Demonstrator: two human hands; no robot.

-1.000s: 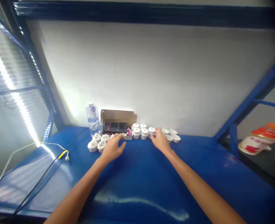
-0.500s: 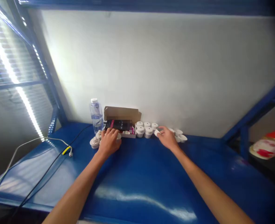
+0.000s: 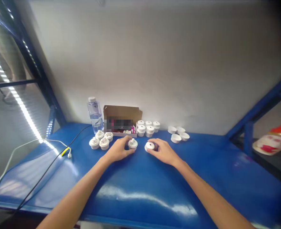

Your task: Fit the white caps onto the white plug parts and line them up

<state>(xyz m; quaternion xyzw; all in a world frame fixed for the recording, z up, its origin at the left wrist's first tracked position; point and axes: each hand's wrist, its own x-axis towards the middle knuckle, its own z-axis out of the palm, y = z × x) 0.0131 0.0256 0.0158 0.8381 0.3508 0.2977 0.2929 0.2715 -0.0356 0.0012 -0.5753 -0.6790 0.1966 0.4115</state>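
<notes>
My left hand (image 3: 119,149) grips a round white piece (image 3: 132,144) with a small knob-like part on top, low over the blue table. Between the thumb and fingers of my right hand (image 3: 164,150) is a white round cap (image 3: 150,146) with a dark hole in its top. Left of my left hand stand several similar white pieces (image 3: 104,143) with fittings on top. Behind the hands, several capped white pieces (image 3: 149,129) are grouped in rows. Several white cups (image 3: 176,138) stand farther right.
An open cardboard box (image 3: 122,112) with dark and pink contents stands against the wall, beside a clear water bottle (image 3: 95,115). A black cable (image 3: 50,165) and a white cable (image 3: 10,167) cross the left of the blue table (image 3: 135,181). Blue frame posts rise at both sides.
Both hands have come toward the middle and nearer to me, each bringing a white piece. The left came from the left group, the right from beside the cups. The view has shifted slightly.
</notes>
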